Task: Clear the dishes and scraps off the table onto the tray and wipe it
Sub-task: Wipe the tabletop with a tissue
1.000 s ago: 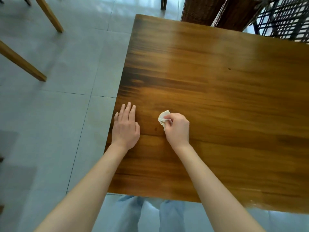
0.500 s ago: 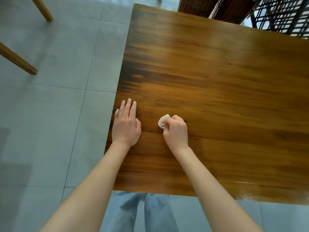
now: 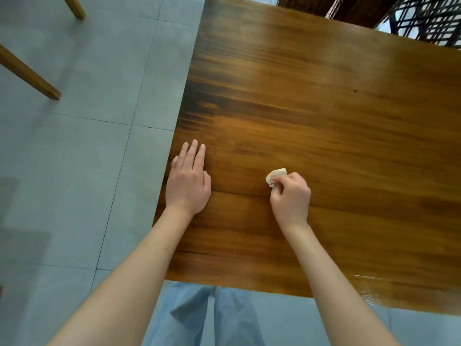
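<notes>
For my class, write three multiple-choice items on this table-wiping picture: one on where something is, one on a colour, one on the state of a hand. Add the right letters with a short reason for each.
1. Where does the left hand rest?
A. On the table's left edge
B. On the floor
C. On the wicker chair

2. What colour is the wad of tissue?
A. Blue
B. White
C. Black

3. How is the right hand?
A. Flat and open
B. Pinching the tissue
C. Off the table

Answers: 1 A, its fingers lie flat on the table near the edge; 2 B, it shows pale white against the brown wood; 3 B, curled fingers take the tissue in their grip.
</notes>
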`<action>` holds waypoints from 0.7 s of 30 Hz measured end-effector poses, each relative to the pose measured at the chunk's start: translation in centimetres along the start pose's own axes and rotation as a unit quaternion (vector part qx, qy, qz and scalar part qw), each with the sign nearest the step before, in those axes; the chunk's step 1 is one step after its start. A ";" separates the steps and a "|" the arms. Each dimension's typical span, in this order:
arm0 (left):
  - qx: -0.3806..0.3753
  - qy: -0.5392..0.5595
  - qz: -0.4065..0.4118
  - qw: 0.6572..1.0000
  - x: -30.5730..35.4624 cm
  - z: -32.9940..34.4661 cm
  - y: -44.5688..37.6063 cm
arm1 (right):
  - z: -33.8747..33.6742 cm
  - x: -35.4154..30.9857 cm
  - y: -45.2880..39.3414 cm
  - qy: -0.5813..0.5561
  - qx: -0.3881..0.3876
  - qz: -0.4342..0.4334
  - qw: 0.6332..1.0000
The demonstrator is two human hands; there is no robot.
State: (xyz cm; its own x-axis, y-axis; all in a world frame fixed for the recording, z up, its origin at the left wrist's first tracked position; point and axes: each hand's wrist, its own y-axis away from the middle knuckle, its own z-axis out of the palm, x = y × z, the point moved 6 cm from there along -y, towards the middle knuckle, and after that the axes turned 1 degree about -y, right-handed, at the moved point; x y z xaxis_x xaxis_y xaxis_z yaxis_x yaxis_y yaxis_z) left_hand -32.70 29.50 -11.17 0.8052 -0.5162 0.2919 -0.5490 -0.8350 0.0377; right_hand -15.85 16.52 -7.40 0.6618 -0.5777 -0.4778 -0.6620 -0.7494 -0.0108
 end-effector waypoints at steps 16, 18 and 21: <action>-0.002 0.002 -0.002 1.000 0.0 -0.1 0.1 | -1.2 3.4 -3.7 -0.009 0.074 0.097 0.993; -0.003 0.003 -0.004 1.000 -0.1 0.0 0.0 | -0.5 2.6 -4.7 -0.011 0.078 0.107 0.991; -0.003 0.004 -0.006 1.000 -0.1 -0.1 0.0 | 1.1 -0.6 -2.5 -0.024 0.053 0.049 0.997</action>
State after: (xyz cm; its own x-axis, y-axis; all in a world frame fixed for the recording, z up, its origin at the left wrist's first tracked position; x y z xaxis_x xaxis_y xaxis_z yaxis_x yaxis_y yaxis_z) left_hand -32.78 29.52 -11.14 0.8099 -0.5049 0.2986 -0.5406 -0.8401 0.0459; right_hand -14.96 19.12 -8.07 0.5754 -0.6286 -0.5233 -0.7584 -0.6496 -0.0534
